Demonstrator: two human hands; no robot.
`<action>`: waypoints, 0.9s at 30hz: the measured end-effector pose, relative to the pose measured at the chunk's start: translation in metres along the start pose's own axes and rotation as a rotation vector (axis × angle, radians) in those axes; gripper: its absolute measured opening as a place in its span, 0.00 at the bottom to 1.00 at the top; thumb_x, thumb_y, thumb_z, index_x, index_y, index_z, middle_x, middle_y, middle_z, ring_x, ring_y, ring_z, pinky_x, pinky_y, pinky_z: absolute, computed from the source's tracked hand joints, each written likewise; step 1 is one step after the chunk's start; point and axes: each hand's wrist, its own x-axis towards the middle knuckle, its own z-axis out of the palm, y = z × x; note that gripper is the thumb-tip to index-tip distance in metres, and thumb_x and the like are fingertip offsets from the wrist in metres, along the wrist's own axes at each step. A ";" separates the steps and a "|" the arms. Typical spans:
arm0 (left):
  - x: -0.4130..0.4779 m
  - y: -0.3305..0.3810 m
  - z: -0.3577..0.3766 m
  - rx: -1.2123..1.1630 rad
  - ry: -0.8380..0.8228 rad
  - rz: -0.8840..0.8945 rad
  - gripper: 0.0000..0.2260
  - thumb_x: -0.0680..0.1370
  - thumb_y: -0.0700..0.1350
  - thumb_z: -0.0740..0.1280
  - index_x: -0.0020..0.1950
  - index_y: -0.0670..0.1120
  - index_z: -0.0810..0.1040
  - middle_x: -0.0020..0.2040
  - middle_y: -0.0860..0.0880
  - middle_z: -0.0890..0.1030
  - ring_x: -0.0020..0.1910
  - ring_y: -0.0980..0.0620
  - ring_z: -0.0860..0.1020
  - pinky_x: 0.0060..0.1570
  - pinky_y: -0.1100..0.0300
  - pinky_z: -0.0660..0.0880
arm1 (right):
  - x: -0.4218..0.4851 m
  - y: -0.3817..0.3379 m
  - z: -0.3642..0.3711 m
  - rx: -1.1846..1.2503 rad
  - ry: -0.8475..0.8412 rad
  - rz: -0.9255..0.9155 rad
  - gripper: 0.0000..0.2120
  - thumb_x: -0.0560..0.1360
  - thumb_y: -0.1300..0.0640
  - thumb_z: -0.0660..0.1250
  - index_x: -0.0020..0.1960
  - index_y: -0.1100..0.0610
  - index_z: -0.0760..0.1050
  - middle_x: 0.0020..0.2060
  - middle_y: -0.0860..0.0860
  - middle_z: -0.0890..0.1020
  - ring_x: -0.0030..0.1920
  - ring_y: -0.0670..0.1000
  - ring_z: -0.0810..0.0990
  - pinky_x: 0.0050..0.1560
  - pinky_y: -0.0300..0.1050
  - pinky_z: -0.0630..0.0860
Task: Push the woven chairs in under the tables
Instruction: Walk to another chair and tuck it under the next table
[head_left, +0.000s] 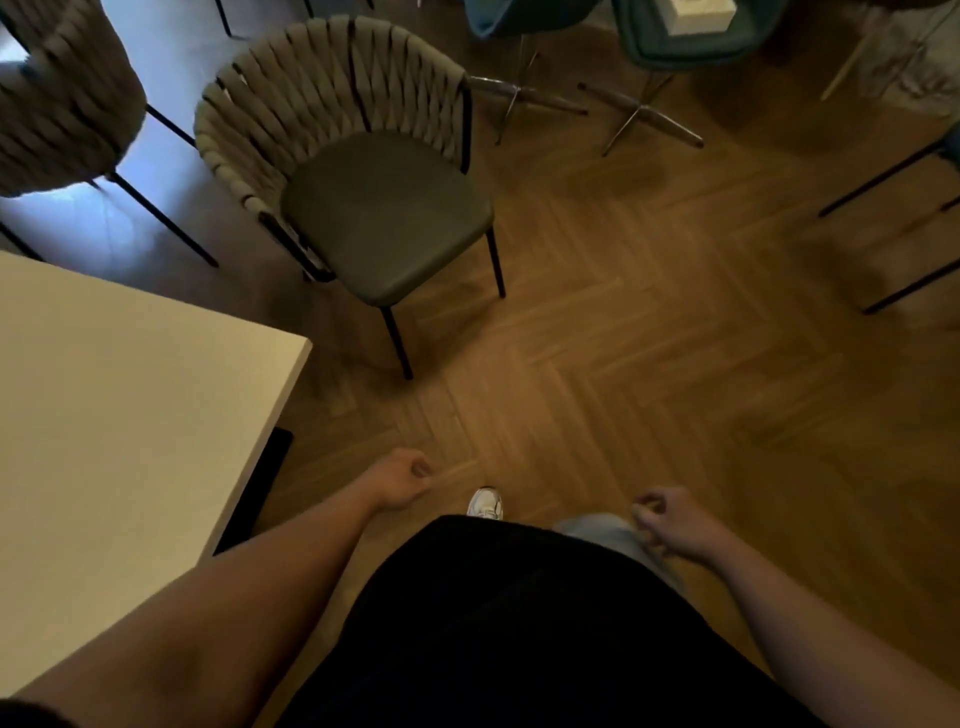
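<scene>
Woven chair (384, 208) stands at about eleven o'clock in the view, out in the open on the floor (649, 338) and just beyond the corner of the table (130, 389), not under it. Its back is a deep curved band of flat grey-beige straps, interlaced in a diagonal weave over a thin black frame. The seat is a smooth, rounded pad in dark olive, and slim black legs splay slightly beneath it, the front one pointing toward six o'clock.

The table fills nine o'clock: a plain cream slab with a sharp square corner and a dark base under its edge. A second woven chair (62, 104), blurred, sits at ten o'clock with the same strap weave and thin black legs. Teal shell chairs (691, 41) line up at twelve to one o'clock on splayed metallic legs; a white box (698, 15) rests on one seat. The floor is warm brown wood laid in herringbone.

Both hands are low and well apart, holding nothing. The left hand (408, 478) at seven o'clock hangs with fingers loosely curled inward over the floor. The right hand (667, 519) at five o'clock is likewise loosely curled, beside a pale trouser leg (602, 530); I cannot tell whether it touches the cloth. A white shoe (485, 503) shows between them above a black garment (493, 623).
</scene>
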 end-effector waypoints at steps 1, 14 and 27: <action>0.012 0.013 -0.016 -0.007 -0.004 0.007 0.15 0.80 0.44 0.67 0.67 0.43 0.76 0.61 0.44 0.80 0.57 0.49 0.79 0.56 0.58 0.74 | 0.011 -0.014 -0.013 0.019 0.030 -0.020 0.12 0.81 0.58 0.64 0.61 0.64 0.75 0.50 0.64 0.81 0.43 0.58 0.80 0.41 0.48 0.76; 0.178 0.162 -0.116 -0.185 0.079 -0.150 0.14 0.81 0.45 0.66 0.67 0.47 0.75 0.62 0.47 0.78 0.57 0.51 0.78 0.56 0.57 0.75 | 0.217 -0.115 -0.250 -0.110 -0.060 -0.089 0.13 0.81 0.56 0.64 0.61 0.63 0.75 0.40 0.55 0.80 0.34 0.52 0.78 0.27 0.39 0.72; 0.331 0.367 -0.200 -0.547 0.231 -0.251 0.14 0.81 0.42 0.66 0.67 0.43 0.75 0.48 0.46 0.81 0.44 0.51 0.80 0.47 0.57 0.76 | 0.387 -0.255 -0.502 -0.431 -0.289 -0.083 0.15 0.82 0.53 0.63 0.65 0.60 0.73 0.54 0.64 0.81 0.39 0.55 0.79 0.35 0.47 0.72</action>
